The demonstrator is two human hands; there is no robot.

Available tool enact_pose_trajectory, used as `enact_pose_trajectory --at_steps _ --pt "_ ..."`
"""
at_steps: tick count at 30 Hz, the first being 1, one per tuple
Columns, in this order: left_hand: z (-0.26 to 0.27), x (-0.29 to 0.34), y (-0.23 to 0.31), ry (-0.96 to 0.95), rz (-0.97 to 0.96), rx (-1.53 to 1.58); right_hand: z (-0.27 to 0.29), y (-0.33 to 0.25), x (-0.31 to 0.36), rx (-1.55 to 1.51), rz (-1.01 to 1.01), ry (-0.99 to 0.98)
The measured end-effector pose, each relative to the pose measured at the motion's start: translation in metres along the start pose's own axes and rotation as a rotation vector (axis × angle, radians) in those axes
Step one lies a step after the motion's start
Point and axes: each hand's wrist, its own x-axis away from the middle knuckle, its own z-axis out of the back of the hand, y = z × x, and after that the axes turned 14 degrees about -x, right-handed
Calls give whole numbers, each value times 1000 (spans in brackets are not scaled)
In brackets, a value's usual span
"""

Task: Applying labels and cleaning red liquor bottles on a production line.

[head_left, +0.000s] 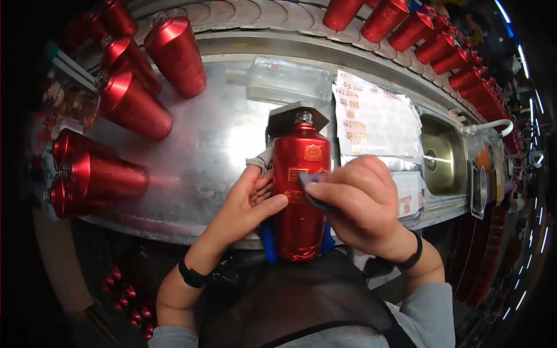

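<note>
A glossy red bottle (299, 226) with a clear glass neck and gold markings leans in front of me, base toward me. My left hand (246, 203) curls along its left side, thumb against the bottle; grey cloth (262, 161) wraps one fingertip. My right hand (362, 206), slightly blurred, pinches a small dark grey flat pad (313, 188) against the bottle's gold lettering. Behind the neck is a dark angular rest (284, 119). Blue supports (268, 240) show on both sides of the bottle's lower end.
Several red bottles (177, 55) stand on the metal worktable (203, 127) at left. A clear glass bottle (290, 81) lies at the back. Printed sheets (377, 116) lie to the right, beside a sink (444, 153) with a white tap (493, 126). Beyond, a slatted conveyor (278, 14) carries more red bottles.
</note>
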Motion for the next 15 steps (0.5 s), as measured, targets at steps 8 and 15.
enact_pose_trajectory --at_steps 8,15 --pt "3 -4 -14 3 -84 85 -11 -15 -5 -279 -112 -157" --pt "4 -2 -15 -1 -70 76 -17 19 -40 109 -100 95"
